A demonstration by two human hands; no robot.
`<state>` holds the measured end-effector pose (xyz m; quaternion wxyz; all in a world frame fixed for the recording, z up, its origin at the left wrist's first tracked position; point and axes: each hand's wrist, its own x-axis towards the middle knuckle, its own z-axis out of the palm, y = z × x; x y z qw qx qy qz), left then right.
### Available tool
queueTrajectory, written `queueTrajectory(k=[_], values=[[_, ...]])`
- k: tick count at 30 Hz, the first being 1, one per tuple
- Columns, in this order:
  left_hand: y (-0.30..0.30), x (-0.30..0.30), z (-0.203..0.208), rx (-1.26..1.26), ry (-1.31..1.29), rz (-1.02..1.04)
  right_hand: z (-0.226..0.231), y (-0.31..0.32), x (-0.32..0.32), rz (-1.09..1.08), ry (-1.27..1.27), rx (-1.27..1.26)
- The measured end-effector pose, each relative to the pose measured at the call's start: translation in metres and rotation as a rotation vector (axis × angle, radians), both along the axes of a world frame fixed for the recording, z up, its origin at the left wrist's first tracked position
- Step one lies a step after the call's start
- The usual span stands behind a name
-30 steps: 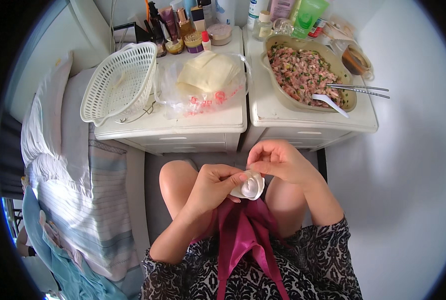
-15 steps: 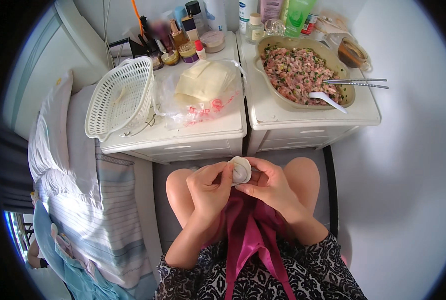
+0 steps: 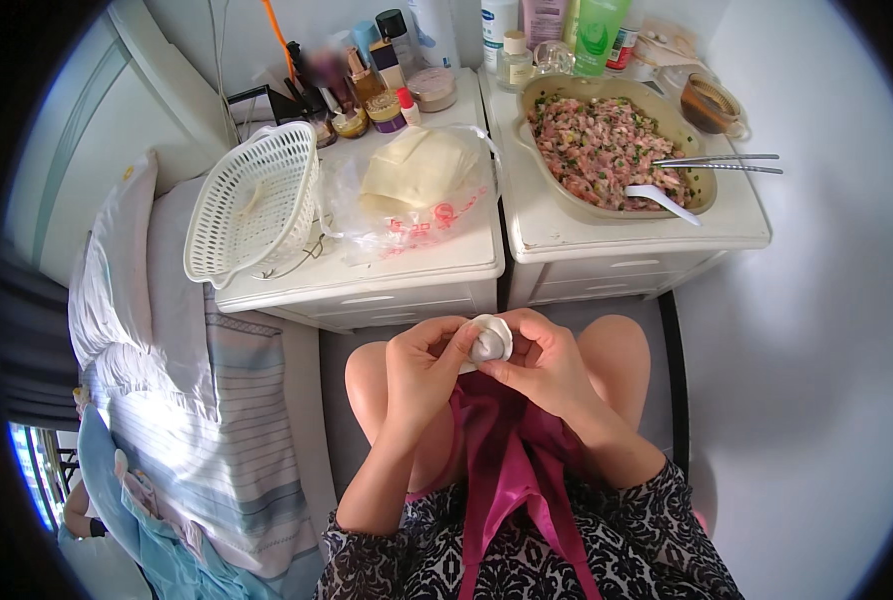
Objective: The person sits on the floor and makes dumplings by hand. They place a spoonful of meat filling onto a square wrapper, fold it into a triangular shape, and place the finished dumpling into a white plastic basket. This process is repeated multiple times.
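Above my lap, a folded white wonton is pinched between both hands. My left hand has its thumb and fingers closed on the left side of it. From the right, my right hand grips its edge, thumb below and fingers curled behind. The rounded middle bulges and a thin wrapper rim stands around it. Parts of the fingertips are hidden behind the dough.
A stack of wrappers lies on a plastic bag on the left cabinet, beside a white basket. On the right cabinet, a beige basin holds minced filling, metal chopsticks and a white spoon. Bottles and jars stand behind.
My left thumb and fingers have shifted over the wonton, which has turned slightly in my hands. The whole view has moved a little; the things on the cabinets stay in place.
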<state>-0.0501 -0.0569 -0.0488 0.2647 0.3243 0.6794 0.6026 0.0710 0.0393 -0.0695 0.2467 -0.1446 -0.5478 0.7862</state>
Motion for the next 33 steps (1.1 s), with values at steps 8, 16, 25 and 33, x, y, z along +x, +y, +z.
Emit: queueTrajectory(k=[8,16,25,33], values=[[-0.001,-0.004,0.004,0.01,0.021,0.077,0.014,-0.005,-0.003,0.076,-0.024,-0.111],[-0.012,-0.019,-0.009,0.138,-0.597,0.035,0.012,-0.009,-0.009,0.134,-0.002,-0.171],[-0.017,-0.025,0.0,0.046,-0.617,0.056,0.04,0.01,-0.015,-0.109,0.076,0.788],[-0.025,-0.027,0.015,-0.043,-0.765,-0.235,0.043,0.05,-0.03,0.327,0.244,0.784]])
